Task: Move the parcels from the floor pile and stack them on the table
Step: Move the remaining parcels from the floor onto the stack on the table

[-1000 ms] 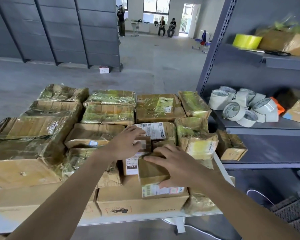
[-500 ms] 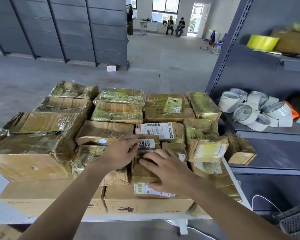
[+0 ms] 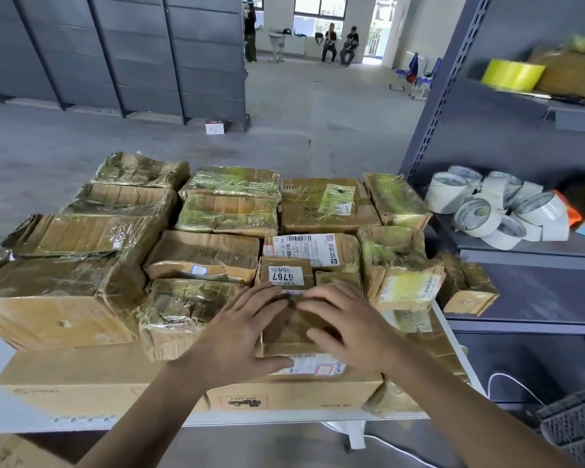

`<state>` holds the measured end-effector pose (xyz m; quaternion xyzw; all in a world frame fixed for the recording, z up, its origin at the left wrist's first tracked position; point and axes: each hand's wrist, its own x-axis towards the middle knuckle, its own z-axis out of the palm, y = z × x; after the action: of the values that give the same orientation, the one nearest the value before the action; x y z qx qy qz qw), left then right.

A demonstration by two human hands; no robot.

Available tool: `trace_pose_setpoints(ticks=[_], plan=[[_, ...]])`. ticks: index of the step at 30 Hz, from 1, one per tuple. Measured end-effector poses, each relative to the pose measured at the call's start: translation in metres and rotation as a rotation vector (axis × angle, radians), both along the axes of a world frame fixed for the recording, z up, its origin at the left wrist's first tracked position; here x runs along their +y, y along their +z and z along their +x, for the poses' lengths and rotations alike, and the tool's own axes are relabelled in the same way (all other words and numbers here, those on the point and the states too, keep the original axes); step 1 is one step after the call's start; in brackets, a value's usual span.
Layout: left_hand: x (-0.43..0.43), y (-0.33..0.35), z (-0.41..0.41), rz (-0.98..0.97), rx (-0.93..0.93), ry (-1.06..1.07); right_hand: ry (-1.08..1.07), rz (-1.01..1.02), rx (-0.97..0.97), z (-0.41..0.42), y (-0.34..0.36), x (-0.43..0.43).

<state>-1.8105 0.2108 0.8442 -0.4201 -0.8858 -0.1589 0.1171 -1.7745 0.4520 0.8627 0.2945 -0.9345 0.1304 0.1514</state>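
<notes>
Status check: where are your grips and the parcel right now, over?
Left grip and right grip flat on small parcel, fingers spread. Parcel atop front carton. 6767 parcel close behind.

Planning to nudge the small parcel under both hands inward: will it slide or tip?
Probably slides, with drag: the small parcel sits flat on the large carton, cardboard on cardboard. Seems stiff: no visible sag under the left hand and right hand. Little travel likely: the 6767 parcel appears to butt its far side.
</notes>
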Motion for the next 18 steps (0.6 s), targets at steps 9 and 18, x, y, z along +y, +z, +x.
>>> trace_pose_setpoints(ticks=[9,18], plan=[[0.0,0.005,0.003,-0.062,0.099,0.056,-0.282,-0.11,-0.074,-0.009,0.009,0.029],[0.011,0.017,0.01,-0.102,0.093,0.109,-0.28,0.075,-0.524,-0.021,0.04,0.048]])
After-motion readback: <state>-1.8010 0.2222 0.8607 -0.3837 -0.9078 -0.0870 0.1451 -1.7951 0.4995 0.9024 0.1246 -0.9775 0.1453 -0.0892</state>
